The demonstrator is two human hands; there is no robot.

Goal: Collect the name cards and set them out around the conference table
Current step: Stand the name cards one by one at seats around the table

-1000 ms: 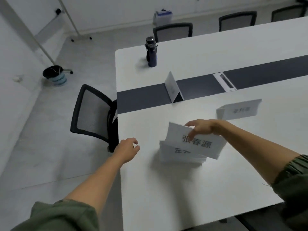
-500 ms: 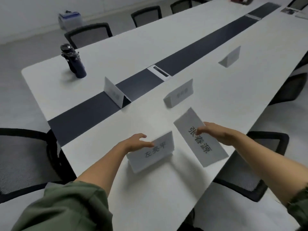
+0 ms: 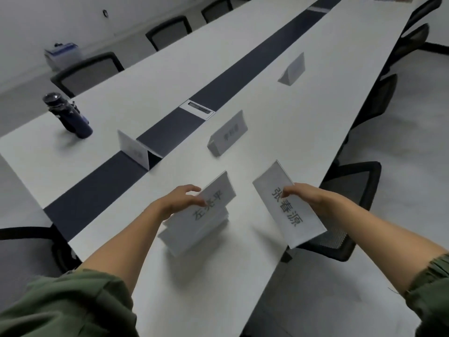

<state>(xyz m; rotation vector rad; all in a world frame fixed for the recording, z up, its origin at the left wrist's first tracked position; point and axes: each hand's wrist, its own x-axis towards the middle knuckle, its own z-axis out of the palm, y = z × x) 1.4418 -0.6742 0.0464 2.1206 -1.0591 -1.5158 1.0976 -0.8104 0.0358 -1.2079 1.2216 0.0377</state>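
Observation:
My right hand [image 3: 308, 197] pinches a white name card [image 3: 289, 215] with black characters and holds it tilted above the near edge of the long white conference table [image 3: 303, 122]. My left hand [image 3: 181, 199] grips the top card of a small stack of name cards [image 3: 201, 220] that rests on the table in front of me. Three more folded cards stand on the table: one [image 3: 134, 152] on the dark centre strip, one [image 3: 229, 135] a little beyond the stack, one [image 3: 292, 70] farther along.
A dark blue bottle [image 3: 70, 116] stands at the table's left end. A silver cable hatch [image 3: 196, 109] sits in the dark centre strip. Black mesh chairs line both sides, the nearest chair [image 3: 347, 215] just under my right hand. A box [image 3: 60, 54] lies on the floor by the wall.
My right hand lifted its card off the stack and carried it to the right. My left hand came from the table edge onto the stack. The view swung right along the table.

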